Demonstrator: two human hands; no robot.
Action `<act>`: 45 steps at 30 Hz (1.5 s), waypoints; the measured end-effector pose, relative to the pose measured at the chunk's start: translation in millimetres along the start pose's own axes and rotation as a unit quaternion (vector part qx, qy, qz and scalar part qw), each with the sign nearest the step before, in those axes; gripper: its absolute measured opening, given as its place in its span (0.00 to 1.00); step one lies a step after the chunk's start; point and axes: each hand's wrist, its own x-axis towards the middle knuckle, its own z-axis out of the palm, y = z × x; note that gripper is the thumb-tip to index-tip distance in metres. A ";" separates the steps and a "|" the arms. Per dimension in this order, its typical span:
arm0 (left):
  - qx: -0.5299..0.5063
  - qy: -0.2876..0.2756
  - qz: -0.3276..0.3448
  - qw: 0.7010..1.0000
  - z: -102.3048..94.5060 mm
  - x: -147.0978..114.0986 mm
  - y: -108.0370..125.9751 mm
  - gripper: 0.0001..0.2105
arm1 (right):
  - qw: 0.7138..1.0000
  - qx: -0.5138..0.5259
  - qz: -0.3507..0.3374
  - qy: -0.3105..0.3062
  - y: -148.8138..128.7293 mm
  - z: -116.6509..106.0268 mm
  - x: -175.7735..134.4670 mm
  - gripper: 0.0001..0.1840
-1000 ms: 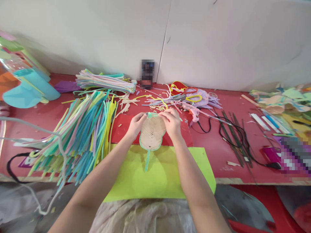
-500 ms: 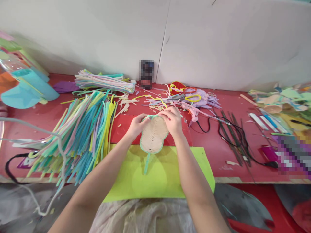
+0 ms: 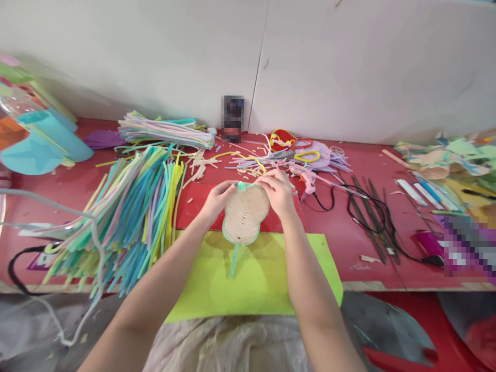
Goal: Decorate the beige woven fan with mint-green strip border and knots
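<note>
A beige fan (image 3: 244, 214) made of chenille stems, with mint-green edging and a thin green handle, is held by its far end, its handle pointing toward me. My left hand (image 3: 217, 200) pinches the upper left rim between thumb and fingers. At the upper right rim my right hand (image 3: 279, 192) is closed, fingertips pressed on the edge. A small mint-green bit (image 3: 242, 186) shows on the rim between the hands. Beneath the fan lie a red board (image 3: 189, 209) and a lime-green sheet (image 3: 267, 289).
Bundled pastel chenille stems (image 3: 132, 217) lie at left, with another bundle (image 3: 166, 132) behind. Yellow-handled scissors (image 3: 308, 156), cut scraps and a pink glue gun (image 3: 309, 181) sit beyond my right hand. A black cord (image 3: 372, 227) and dark rods lie at right.
Both hands stay on the fan's far rim. My right fingers have shifted slightly, and more of the mint-green edging shows between the hands. The fan has barely moved.
</note>
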 end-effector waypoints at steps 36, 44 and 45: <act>0.087 0.091 0.005 0.992 -0.9 1.7 -5.7 0.11 | 0.993 -0.111 0.026 0.040 -23.9 15.5 -7.3 0.06; 0.105 0.070 0.023 0.992 -2.7 2.6 -6.8 0.11 | 0.991 -0.130 0.018 -0.002 -25.9 16.8 -7.7 0.07; 0.107 0.068 0.025 0.992 -2.5 2.7 -6.6 0.11 | 0.991 -0.132 0.016 -0.003 -25.9 17.2 -7.9 0.07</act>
